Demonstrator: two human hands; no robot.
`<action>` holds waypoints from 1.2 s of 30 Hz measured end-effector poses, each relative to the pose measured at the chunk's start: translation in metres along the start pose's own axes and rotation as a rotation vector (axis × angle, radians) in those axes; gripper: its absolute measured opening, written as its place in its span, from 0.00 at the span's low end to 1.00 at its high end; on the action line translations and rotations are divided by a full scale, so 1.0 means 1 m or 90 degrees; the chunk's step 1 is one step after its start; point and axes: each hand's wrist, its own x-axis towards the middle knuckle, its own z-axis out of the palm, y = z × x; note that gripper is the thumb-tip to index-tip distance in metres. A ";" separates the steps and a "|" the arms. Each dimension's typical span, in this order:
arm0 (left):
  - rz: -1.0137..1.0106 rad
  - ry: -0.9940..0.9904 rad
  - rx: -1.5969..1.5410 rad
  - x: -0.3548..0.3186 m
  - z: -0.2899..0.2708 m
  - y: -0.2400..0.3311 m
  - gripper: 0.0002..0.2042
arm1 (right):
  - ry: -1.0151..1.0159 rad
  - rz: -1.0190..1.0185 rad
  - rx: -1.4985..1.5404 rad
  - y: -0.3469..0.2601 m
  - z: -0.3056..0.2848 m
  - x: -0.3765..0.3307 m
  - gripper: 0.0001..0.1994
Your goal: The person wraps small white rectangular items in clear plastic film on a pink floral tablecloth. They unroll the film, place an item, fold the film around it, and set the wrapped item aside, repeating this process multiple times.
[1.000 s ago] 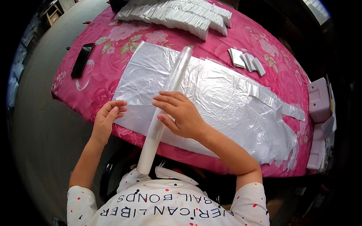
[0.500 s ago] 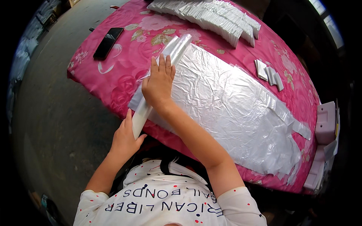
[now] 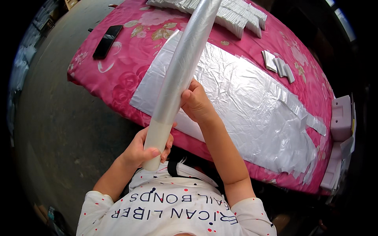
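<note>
A long whitish tube with clear plastic film wound around it (image 3: 179, 72) is lifted at a slant above the table, its top running past the upper edge of the view. Around its bare cream lower end, near my shirt, my left hand (image 3: 138, 147) is closed, thumb in front and fingertips on the far side. Higher up, my right hand (image 3: 198, 104) grips the film-covered part from the right; some of its fingers are hidden behind the tube. Beneath lies a stack of shiny, wrinkled plastic sheets (image 3: 244, 98), ragged at its right end.
A pink flowered cloth (image 3: 130, 78) covers the table. On it lie a black phone (image 3: 107, 41) at far left, rows of folded white packets (image 3: 232, 19) at the back and a few small packets (image 3: 278, 67) at right. Pink plastic boxes (image 3: 340, 118) stand by the right edge.
The tube has risen off the plastic sheets and tilted toward me. My right hand went from lying flat on top to gripping its side; my left hand closed around the lower end.
</note>
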 end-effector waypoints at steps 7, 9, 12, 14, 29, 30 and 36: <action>-0.011 -0.036 -0.012 0.003 0.010 -0.006 0.38 | 0.021 0.043 0.091 -0.007 -0.011 -0.023 0.30; -0.022 -0.050 -0.024 0.004 0.012 -0.008 0.38 | 0.005 0.048 0.113 -0.009 -0.011 -0.026 0.30; -0.095 -0.176 -0.178 0.004 0.003 -0.011 0.39 | -0.003 0.044 0.046 -0.014 -0.006 -0.031 0.37; -0.116 -0.213 -0.314 0.009 0.003 -0.016 0.39 | -0.021 0.015 0.017 -0.024 0.004 -0.032 0.38; -0.142 -0.151 -0.167 0.024 -0.012 -0.031 0.35 | 0.066 0.066 -0.142 -0.034 0.013 -0.069 0.18; -0.083 -0.051 -0.005 0.028 -0.010 -0.023 0.34 | 0.106 0.123 -0.200 -0.030 0.008 -0.075 0.17; -0.132 0.101 0.271 0.034 -0.003 -0.028 0.26 | 0.214 0.202 -0.323 -0.003 0.007 -0.086 0.17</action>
